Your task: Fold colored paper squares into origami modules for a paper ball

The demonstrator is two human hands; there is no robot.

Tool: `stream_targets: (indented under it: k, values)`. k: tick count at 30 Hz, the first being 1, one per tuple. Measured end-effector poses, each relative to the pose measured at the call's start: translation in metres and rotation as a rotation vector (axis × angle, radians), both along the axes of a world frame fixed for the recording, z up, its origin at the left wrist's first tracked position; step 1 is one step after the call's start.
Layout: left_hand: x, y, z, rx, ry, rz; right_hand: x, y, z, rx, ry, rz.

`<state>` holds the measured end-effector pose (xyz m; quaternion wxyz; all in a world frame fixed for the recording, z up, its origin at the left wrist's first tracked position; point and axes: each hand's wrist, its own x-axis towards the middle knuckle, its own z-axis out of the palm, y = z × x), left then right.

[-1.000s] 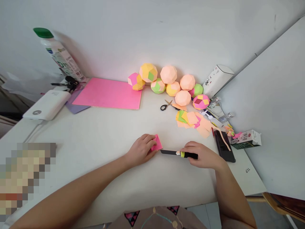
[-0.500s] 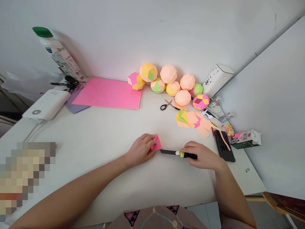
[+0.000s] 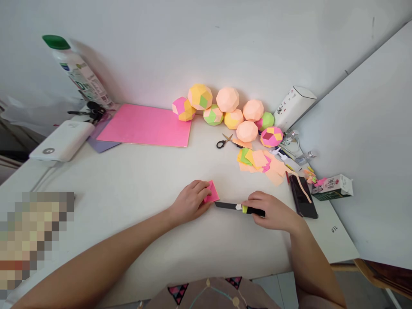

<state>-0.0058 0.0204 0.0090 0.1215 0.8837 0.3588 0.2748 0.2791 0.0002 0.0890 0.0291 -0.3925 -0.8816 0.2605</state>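
My left hand (image 3: 191, 200) holds a small pink piece of paper (image 3: 212, 191) down on the white table, fingers curled over its left side. The paper looks folded, though much of it is under my fingers. My right hand (image 3: 272, 210) is closed around the black and yellow handle of a knife (image 3: 227, 206). Its dark blade points left, with the tip at the lower right corner of the pink paper. Whether the tip touches the paper I cannot tell.
Several faceted paper balls (image 3: 227, 99) sit along the wall. Before them lie scissors (image 3: 224, 141) and loose paper pieces (image 3: 259, 159). A large pink sheet (image 3: 144, 125) is at back left, a phone (image 3: 302, 195) and carton (image 3: 334, 187) at right, a white device (image 3: 62, 140) at left.
The knife in my right hand has shifted very slightly left, toward the pink paper. My left hand stays in place on the paper.
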Motion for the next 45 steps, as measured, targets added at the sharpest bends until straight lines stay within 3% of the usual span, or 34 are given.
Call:
stream_targets:
  k: [12, 20, 34, 45]
  values:
    - [0.001, 0.000, -0.003, -0.003, 0.002, 0.004, -0.009, -0.008, 0.004, 0.068, -0.121, -0.002]
    - [-0.001, -0.001, -0.002, 0.053, -0.053, -0.006, -0.025, -0.023, 0.009, -0.018, -0.273, -0.020]
    - [0.000, 0.002, -0.001, 0.047, 0.076, -0.004, -0.048, -0.035, -0.015, 0.048, -0.318, -0.056]
    - [0.000, 0.000, 0.000, 0.076, 0.158, 0.003, -0.044, -0.034, -0.008, 0.058, -0.374, -0.059]
